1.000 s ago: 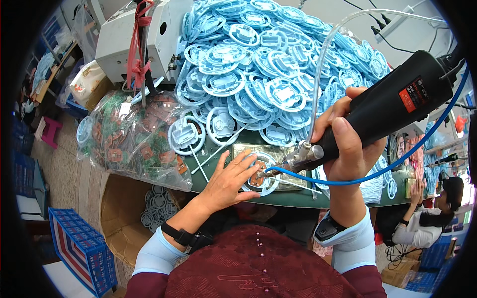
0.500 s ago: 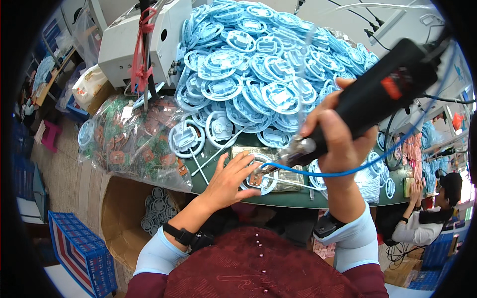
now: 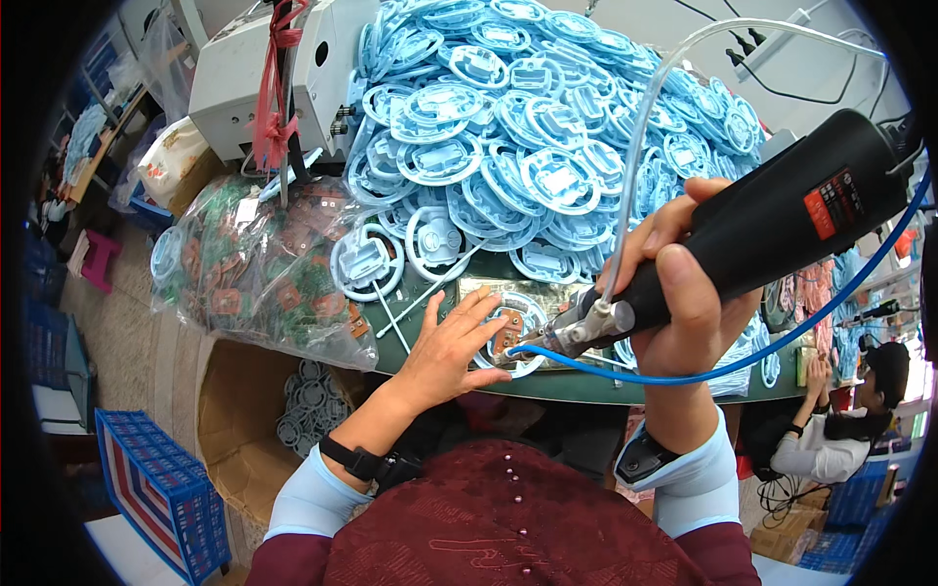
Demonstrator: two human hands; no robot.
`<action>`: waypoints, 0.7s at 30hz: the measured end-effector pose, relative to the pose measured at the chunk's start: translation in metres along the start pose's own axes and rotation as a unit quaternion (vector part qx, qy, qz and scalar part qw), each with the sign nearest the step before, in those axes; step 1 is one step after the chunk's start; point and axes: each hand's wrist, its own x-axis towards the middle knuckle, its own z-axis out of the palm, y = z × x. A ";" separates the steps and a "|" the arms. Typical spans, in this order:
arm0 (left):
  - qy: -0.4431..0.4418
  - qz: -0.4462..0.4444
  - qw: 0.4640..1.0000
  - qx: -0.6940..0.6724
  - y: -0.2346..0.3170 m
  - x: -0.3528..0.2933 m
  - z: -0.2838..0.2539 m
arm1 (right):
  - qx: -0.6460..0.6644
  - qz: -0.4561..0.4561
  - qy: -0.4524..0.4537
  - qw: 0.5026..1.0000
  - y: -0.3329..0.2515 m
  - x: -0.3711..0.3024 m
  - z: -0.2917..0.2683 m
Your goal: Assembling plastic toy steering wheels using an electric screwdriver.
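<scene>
My right hand (image 3: 689,303) is wrapped round a black powered screwdriver (image 3: 772,215), tilted with its metal nose down to the left. A clear tube and a blue hose join that nose. Its tip is at the lower edge of a brown circuit board (image 3: 508,328), which sits in a light-blue ring-shaped plastic part (image 3: 532,365). Beside this part, my left hand (image 3: 440,347) lies with fingers spread, fingertips at the ring's left side. The part rests on a flat plate (image 3: 572,298) on the green table. The exact contact of the tip is too small to tell.
A tall heap of light-blue plastic parts (image 3: 469,146) fills the back. At left lie a clear bag of circuit boards (image 3: 274,273) and a grey-white machine (image 3: 264,88). Below are a cardboard box (image 3: 230,430) and a blue crate (image 3: 166,508). A co-worker (image 3: 831,430) sits far right.
The screwdriver and my right hand have shifted right and slightly down. Its tip has moved from the board's middle to the lower edge. My left hand has hardly moved.
</scene>
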 end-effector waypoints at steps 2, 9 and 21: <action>-0.007 -0.001 1.000 0.005 0.000 0.001 -0.001 | -0.021 -0.001 -0.013 1.000 0.005 -0.003 0.002; -0.014 0.001 1.000 0.013 0.000 0.001 -0.002 | -0.084 0.002 -0.001 0.996 0.012 -0.005 0.008; 0.011 -0.011 0.999 -0.032 0.004 0.003 -0.006 | -0.141 -0.044 -0.080 0.986 0.019 -0.011 0.008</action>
